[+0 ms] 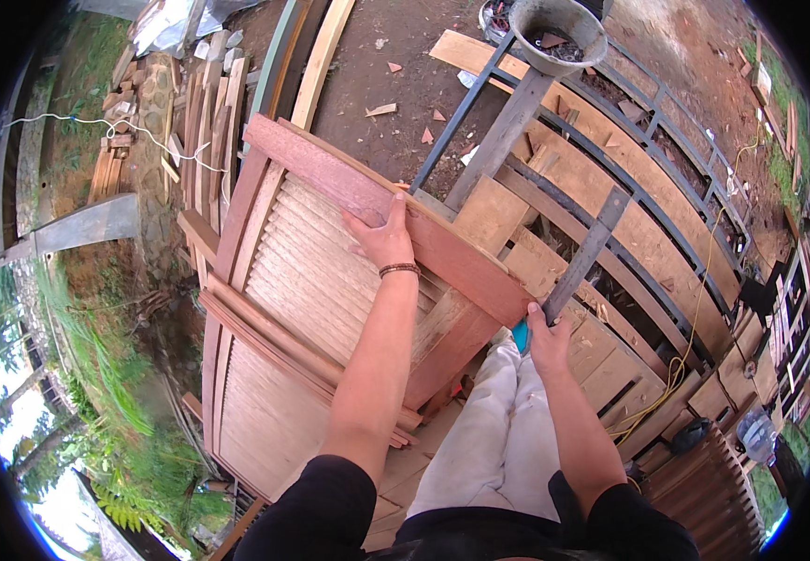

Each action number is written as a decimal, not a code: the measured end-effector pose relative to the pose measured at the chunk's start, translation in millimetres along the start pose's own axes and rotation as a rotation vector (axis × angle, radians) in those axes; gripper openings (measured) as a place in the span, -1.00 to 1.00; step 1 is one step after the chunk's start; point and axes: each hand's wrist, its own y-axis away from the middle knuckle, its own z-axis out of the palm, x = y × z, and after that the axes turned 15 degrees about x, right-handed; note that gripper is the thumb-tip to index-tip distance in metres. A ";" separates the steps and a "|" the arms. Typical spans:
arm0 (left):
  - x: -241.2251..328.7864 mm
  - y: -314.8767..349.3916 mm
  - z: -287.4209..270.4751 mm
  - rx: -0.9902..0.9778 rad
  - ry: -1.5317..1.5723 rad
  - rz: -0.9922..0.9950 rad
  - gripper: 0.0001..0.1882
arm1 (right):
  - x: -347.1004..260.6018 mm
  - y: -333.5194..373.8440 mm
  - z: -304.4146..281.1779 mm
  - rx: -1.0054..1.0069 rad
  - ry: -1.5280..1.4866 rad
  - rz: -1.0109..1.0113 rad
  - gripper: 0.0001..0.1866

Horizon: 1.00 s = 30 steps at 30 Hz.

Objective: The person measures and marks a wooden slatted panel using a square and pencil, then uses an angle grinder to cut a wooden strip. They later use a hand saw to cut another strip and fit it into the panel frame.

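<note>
A reddish-brown wooden frame point(475, 280) with pale ribbed, louvre-like panels leans tilted in front of me. Across its far rail lies my left hand point(386, 236), thumb at the outer edge and fingers bent over the inner edge. At that rail's right end, my right hand point(550, 341) is closed at the corner, with its thumb tip touching the wood. A dark flat bar point(587, 257) extends away from beside my right hand; whether I grip it too is hidden. Loose reddish strips point(279, 332) cross the frame's middle. A small teal thing point(520, 335) shows beside my right hand.
A grey bucket point(559, 37) of scraps stands at the far right. Dark metal frames point(652, 117) and boards point(573, 178) spread across the right. Lumber point(213, 122) is stacked at left. A yellow cord point(680, 365) runs along the right, near a clear plastic bottle point(757, 435).
</note>
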 end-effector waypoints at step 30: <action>-23.7 -18.8 5.7 0.011 0.040 0.095 0.16 | 4.4 -1.6 1.8 0.005 0.096 0.043 -0.76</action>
